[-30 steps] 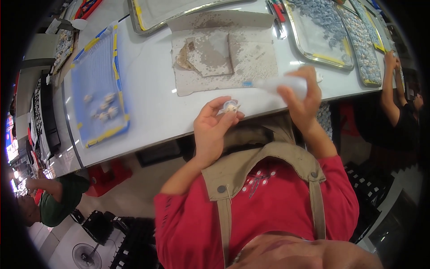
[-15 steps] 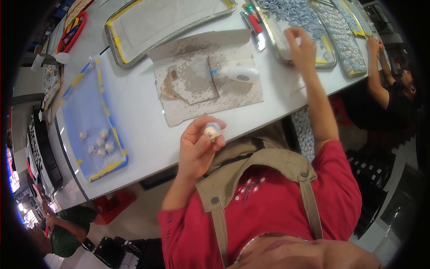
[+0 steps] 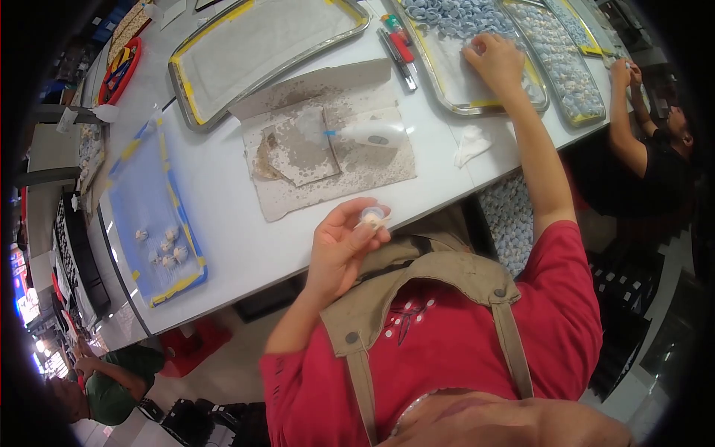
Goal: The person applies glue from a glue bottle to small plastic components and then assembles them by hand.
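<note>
My left hand [image 3: 339, 249] is raised in front of my chest, just off the white table's near edge, and pinches a small round white piece [image 3: 372, 217] between thumb and fingertips. My right hand [image 3: 495, 59] is stretched far out onto a metal tray [image 3: 454, 82] with yellow-taped edges. Its curled fingers rest beside a heap of small blue-grey pieces [image 3: 462, 11]; whether it grips one is hidden. A white tube [image 3: 372, 134] lies untouched on a stained cardboard sheet [image 3: 350, 171] between the two hands.
A blue tray [image 3: 153, 201] holding several white pieces [image 3: 164, 249] sits at the left. An empty metal tray [image 3: 261, 45] lies behind the cardboard. A crumpled white cloth [image 3: 469, 145], pens [image 3: 402, 45] and another filled tray [image 3: 566, 59] lie to the right. A co-worker [image 3: 655, 149] works at the far right.
My right hand laid the white tube on the cardboard and reached out to the tray of blue-grey pieces. My left hand kept the small white piece and lifted slightly.
</note>
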The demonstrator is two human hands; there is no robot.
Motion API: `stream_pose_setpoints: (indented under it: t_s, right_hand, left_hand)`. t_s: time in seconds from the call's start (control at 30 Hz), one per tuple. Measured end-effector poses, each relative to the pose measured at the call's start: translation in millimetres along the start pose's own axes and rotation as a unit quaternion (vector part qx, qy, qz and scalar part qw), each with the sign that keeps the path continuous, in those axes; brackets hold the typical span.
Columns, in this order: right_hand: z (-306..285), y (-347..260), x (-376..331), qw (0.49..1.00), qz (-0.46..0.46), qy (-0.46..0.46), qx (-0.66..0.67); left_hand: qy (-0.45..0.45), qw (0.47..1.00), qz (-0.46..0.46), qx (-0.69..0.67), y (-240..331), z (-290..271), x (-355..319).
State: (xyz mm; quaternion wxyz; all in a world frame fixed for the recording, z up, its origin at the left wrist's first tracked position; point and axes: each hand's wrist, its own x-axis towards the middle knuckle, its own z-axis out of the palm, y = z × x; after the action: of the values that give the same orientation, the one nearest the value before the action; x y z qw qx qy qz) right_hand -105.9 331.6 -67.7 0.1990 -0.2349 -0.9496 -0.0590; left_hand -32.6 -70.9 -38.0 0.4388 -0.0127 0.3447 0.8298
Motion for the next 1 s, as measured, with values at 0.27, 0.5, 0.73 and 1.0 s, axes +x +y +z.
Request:
stream_pose_setpoints:
  t_s: [0.27, 0.5, 0.73, 1.0]
  right_hand:
    - [-10, -1, -9, 0.988, -0.081, 0.023, 0.126]
    - [-71, -55, -53, 0.925, -0.199, -0.013, 0.322]
    - [-149, -130, -105, 0.744, -0.46, -0.265, 0.405]
    - [-164, -151, -110, 0.685, -0.545, -0.309, 0.372]
  left_hand:
    - [0.017, 0.999, -0.022, 0.036, -2, 8, -6]
    - [0.04, 0.997, -0.015, 0.066, -5, -2, -5]
    - [0.029, 0.995, -0.003, 0.091, -4, -2, 2]
    - [0.032, 0.994, -0.023, 0.105, 0, -1, -3]
